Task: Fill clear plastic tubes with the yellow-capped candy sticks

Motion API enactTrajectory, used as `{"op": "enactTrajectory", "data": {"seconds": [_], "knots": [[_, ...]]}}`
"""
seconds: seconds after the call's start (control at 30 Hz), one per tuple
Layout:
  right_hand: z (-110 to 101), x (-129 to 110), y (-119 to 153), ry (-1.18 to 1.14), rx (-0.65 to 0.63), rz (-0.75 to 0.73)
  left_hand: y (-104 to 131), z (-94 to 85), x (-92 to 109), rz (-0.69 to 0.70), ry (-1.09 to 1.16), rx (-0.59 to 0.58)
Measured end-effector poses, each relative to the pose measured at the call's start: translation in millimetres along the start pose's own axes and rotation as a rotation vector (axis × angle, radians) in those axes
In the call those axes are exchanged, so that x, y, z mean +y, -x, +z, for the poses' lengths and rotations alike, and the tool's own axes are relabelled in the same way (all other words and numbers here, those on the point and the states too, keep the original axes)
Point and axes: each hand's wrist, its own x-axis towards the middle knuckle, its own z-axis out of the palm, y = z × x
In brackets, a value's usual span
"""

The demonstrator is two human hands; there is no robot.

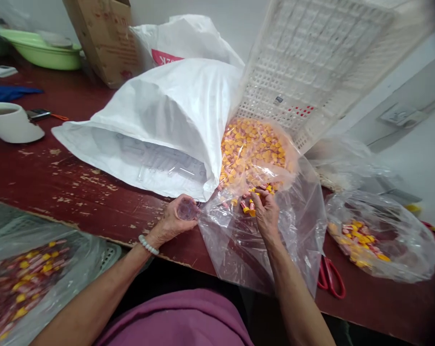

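Note:
My left hand, with a beaded bracelet at the wrist, is wrapped round a clear round plastic container, seen end-on. It is just in front of the open mouth of a white woven sack, where clear plastic pieces show inside. My right hand is at the mouth of a clear plastic bag, its fingers curled together beside several small pink pieces with yellow tops. What lies between its fingertips is hidden. Many more such pieces fill the bag behind.
A white plastic crate leans behind the bag. To the right are red-handled scissors and another clear bag with similar pieces. A white cut container is on the left; a bag of pieces sits below the table edge.

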Motion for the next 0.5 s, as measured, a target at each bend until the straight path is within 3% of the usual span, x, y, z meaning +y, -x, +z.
{"op": "enactTrajectory", "data": {"seconds": [0.17,0.3,0.5], "knots": [[34.5,-43.1,38.4,-0.039,-0.314,-0.132,0.0,-1.0,1.9,0.016,-0.110,-0.002],[54.9,-46.6,47.0,0.042,-0.363,-0.259,1.1,-0.6,6.1,0.022,-0.143,-0.014],[49.0,-45.8,48.3,0.184,-0.369,-0.450,2.6,-1.7,12.6,-0.024,-0.071,-0.009]]}}
